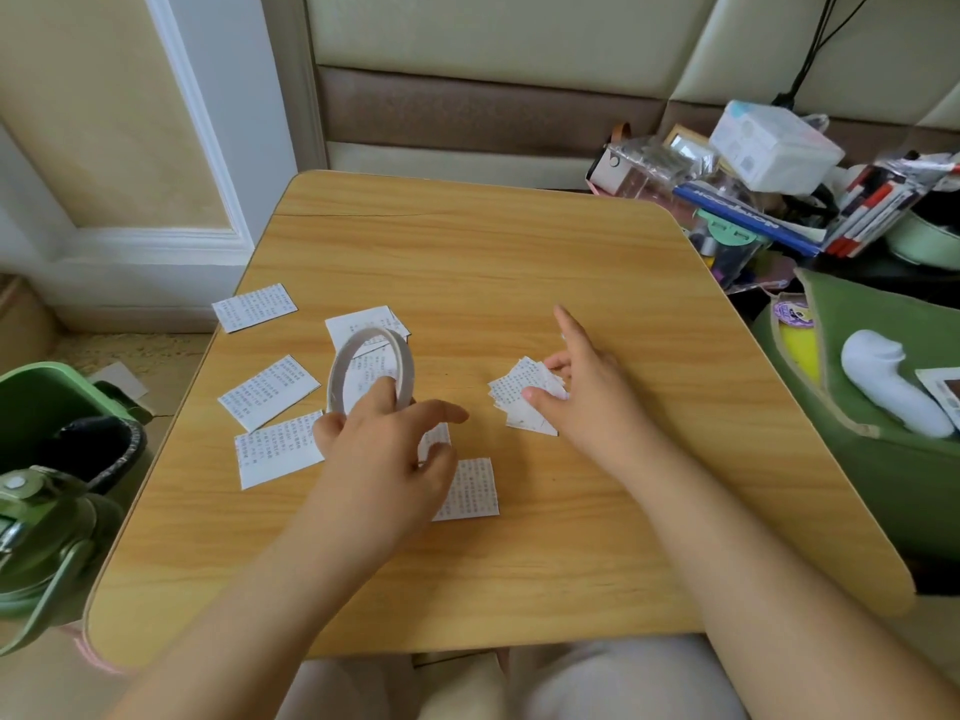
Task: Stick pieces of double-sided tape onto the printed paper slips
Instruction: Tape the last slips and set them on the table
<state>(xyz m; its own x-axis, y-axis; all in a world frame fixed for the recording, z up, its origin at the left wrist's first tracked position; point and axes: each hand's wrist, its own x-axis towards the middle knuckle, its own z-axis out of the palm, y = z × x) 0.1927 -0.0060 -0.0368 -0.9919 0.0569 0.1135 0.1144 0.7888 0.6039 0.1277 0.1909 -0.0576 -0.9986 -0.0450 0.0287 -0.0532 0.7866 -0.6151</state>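
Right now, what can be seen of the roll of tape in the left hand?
The tape roll is a large, thin white ring with a wide open centre. It stands on edge, tilted, over the printed slips left of the table's middle. The left hand holds its lower rim, with fingers curled through the ring. No loose tape end shows.

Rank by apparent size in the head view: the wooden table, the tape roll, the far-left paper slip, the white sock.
1. Wooden table, by far the largest.
2. White sock and tape roll: alike, unranked.
3. Far-left paper slip, smallest, though it lies farther from the camera.
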